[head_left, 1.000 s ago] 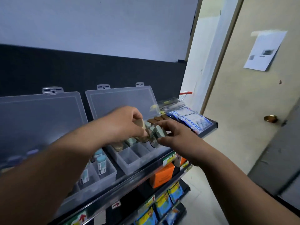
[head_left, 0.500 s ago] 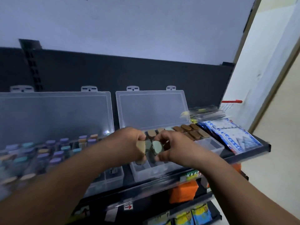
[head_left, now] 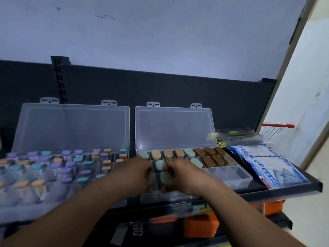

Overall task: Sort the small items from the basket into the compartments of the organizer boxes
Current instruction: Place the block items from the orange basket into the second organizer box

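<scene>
Head view: the green vial (head_left: 165,176) was pinched in the curled fingers of the right hand (head_left: 187,176), low over the front-left compartments of the right box (head_left: 231,172). Whether it touched the box floor I could not tell through the blur. Just beside it, the left hand (head_left: 138,172) was curled on a tan vial (head_left: 148,176) over the same corner, the two hands nearly touching. Behind them, the box's rear rows held green, tan and brown vials (head_left: 211,155); its front-right compartments showed bare plastic.

The box stood open at the shelf's (head_left: 293,188) middle, lid propped against the back panel. The left box (head_left: 71,129), also open, sat against its left side, packed with purple, teal and orange caps. Blue packets (head_left: 267,163) lay towards the shelf's right edge, and the basket (head_left: 277,125) stood at its right rear corner.
</scene>
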Tool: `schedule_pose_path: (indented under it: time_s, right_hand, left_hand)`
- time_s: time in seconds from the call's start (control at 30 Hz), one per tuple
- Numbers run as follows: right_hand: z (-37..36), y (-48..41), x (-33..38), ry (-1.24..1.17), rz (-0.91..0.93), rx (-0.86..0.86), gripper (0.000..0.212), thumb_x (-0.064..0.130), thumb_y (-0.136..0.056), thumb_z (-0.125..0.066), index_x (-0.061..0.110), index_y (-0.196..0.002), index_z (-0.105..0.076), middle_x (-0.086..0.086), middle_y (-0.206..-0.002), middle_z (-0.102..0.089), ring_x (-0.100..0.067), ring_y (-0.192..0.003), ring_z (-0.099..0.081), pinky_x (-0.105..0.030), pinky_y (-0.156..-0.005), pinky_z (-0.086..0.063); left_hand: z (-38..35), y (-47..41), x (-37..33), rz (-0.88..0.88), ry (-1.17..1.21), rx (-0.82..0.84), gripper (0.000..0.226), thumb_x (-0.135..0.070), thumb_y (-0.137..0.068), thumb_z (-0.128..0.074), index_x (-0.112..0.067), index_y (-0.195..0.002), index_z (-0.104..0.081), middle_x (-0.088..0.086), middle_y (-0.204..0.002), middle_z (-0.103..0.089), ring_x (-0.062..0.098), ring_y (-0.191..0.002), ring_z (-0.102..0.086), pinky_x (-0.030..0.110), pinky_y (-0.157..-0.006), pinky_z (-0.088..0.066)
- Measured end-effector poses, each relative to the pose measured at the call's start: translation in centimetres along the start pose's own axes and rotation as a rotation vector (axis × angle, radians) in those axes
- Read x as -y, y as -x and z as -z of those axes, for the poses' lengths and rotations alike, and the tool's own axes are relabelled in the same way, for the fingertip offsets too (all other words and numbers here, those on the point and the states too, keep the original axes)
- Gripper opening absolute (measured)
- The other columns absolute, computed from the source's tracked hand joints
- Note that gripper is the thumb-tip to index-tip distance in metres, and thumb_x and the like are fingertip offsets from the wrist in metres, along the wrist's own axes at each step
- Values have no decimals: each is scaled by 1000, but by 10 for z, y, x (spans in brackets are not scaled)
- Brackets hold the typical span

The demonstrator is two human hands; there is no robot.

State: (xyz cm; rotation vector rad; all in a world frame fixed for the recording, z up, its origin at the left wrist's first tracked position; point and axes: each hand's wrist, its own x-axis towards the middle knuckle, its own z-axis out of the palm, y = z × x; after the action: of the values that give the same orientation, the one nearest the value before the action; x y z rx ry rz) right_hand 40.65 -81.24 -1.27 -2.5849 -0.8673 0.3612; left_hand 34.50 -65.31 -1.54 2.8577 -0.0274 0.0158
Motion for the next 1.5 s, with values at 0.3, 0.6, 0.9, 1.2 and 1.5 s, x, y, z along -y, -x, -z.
schedule_pose_path:
  time_s: [0.3, 0.6, 0.9, 1.2, 1.5]
  right_hand:
    - [4, -7, -3, 83, 24, 83, 50, 33, -76, -79, 20, -120, -58, 5, -105, -56, -15, -95, -54, -29, -82, -46]
    - [7, -7, -6, 113, 49, 102, 54, 36, -76, -78, 20, -123, -56, 2, -115, -57, -16, -101, -55, -33, -88, -49]
    - [8, -3, 6, 176, 218, -258, 30, 36, -92, -58, 22, -118, -57, 0, -114, -53, -18, -105, -52, -36, -92, -48]
    - [2, -12, 59, 371, 407, -325, 60, 46, -97, -47, 29, -150, -25, 0, -158, -20, -24, -145, -14, -42, -115, -16]
    - [-24, -17, 164, 380, 541, -248, 63, 50, -97, -42, 27, -152, -21, -1, -161, -14, -23, -148, -9, -45, -119, -12]
  left_hand:
    - [-6, -3, -2, 16, -8, 0, 18, -27, -78, -67, -32, -78, -50, -5, -92, -57, 14, -85, -57, 26, -70, -44]
    - [-6, -3, -4, 46, 6, 33, 14, -24, -79, -67, -29, -90, -60, -4, -97, -60, 14, -88, -59, 28, -75, -49]
    - [2, 16, -2, 126, -106, -167, 38, -40, -83, -63, -21, -115, -57, 1, -115, -50, 21, -111, -49, 32, -91, -43]
    - [43, 76, 33, 306, -432, -408, 71, -55, -89, -51, -25, -148, -26, 3, -156, -23, 25, -143, -18, 42, -113, -17]
    - [80, 162, 89, 465, -457, -477, 74, -63, -89, -39, -25, -150, -18, 1, -157, -19, 22, -144, -12, 39, -115, -14]
